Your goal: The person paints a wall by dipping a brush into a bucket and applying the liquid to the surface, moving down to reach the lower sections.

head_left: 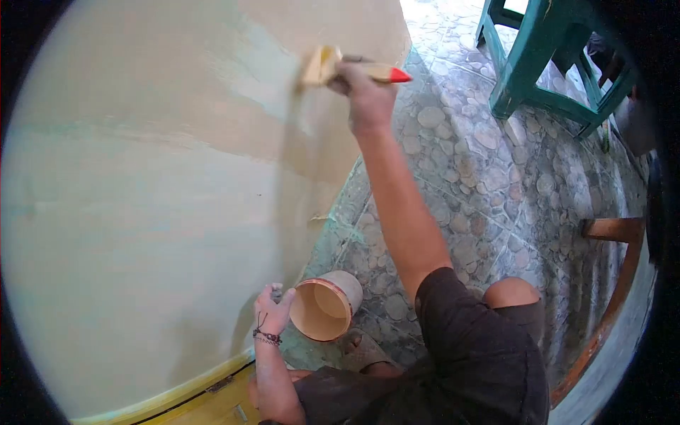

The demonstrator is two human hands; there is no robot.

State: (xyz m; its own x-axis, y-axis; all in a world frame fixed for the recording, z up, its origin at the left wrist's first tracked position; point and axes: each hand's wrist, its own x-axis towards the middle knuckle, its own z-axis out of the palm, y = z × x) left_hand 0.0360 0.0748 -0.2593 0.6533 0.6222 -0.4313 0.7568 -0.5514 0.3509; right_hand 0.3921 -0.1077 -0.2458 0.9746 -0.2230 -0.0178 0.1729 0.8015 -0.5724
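Note:
My right hand (363,88) is closed around a paintbrush (381,72) with a pale wooden handle and a red tip, its bristles against the wall (177,219). The wall carries beige paint over pale green, with streaks near the brush. Lower down, my left hand (273,309) is beside the rim of a bucket (347,290) with cream paint inside. Its thumb and fingers are apart, with no object visible between them. A bracelet circles the left wrist.
A green plastic stool (516,78) stands at the upper right on the pebble-patterned floor (460,170). A wooden frame (613,229) is at the right edge. Yellow wood (205,409) borders the wall's bottom. My foot (368,354) is beside the bucket.

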